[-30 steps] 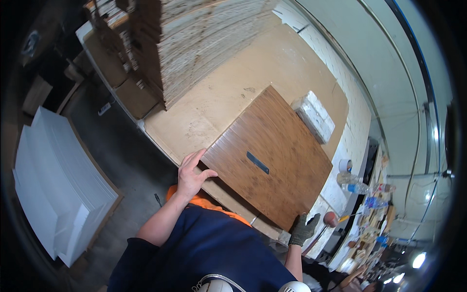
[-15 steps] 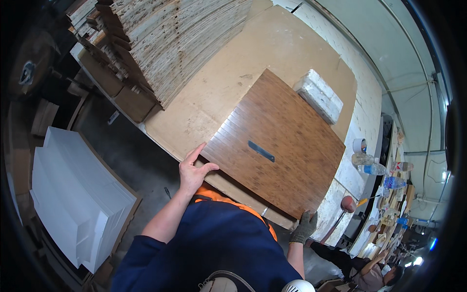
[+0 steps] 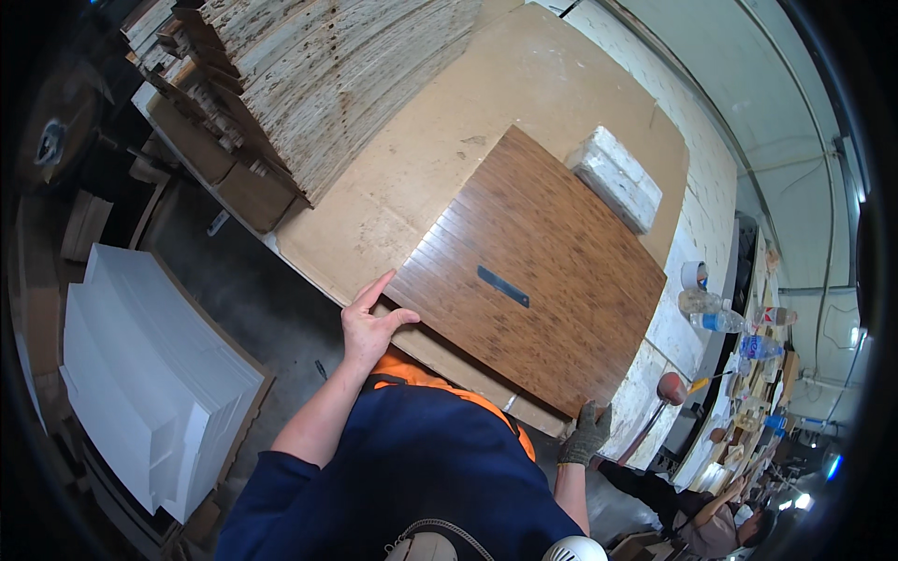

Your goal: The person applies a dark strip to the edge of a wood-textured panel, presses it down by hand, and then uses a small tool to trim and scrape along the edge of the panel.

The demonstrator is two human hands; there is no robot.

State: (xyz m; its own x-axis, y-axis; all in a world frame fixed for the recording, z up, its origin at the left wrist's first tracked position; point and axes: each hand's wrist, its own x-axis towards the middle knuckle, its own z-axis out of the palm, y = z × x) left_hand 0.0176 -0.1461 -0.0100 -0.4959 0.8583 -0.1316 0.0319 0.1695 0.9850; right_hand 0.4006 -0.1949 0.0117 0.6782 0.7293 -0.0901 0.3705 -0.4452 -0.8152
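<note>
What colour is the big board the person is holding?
The board is dark brown with thin wood-grain stripes and a small grey strip in its middle; the head view shows it best.

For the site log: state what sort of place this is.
Most likely a woodworking or panel workshop: a tall stack of thin wood sheets, a brown wood-grain panel on a large worktable, and white foam sheets piled on the floor.
</note>
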